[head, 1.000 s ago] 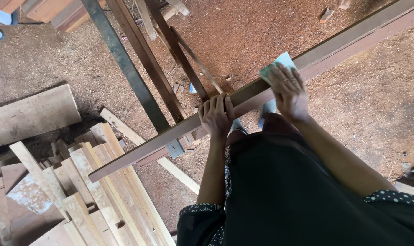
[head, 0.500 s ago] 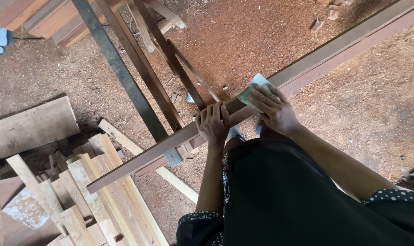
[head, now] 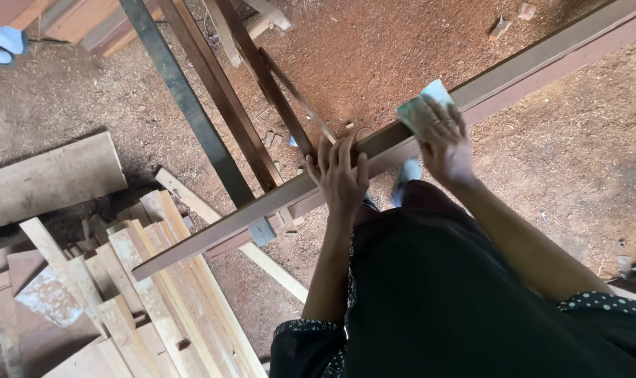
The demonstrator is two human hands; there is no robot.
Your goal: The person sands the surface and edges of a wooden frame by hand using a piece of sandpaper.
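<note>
We look down on a long wooden plank point(head: 262, 206) that runs as a diagonal from the lower left of the frame up to the upper right corner. Our left hand point(head: 340, 175) lies flat on it near the middle of the frame, fingers spread and pointing up the picture, palm pressing down; it grips nothing, it only rests on the wood. Our right hand point(head: 442, 140) sits further up the plank, right of centre, with the fingers curled down over a pale blue-green sheet of sandpaper point(head: 419, 105), which it presses against the plank's top face. One corner of the sheet sticks out beyond the fingertips toward the top of the frame.

Under the plank, from the top centre down toward the middle, slanted wooden legs point(head: 220, 91) and a dark metal bar point(head: 185, 105) cross behind it. The ground point(head: 374, 49) in the upper half is reddish sawdust and dirt, with small wood chips scattered about. In the lower left a pile of pale wooden offcuts point(head: 122, 280) lies in a heap, and a broad board point(head: 48, 178) lies at the left edge. Our dark skirt point(head: 458, 294) fills the lower right, with a shoe point(head: 407, 171) showing just below the plank between the two arms.
</note>
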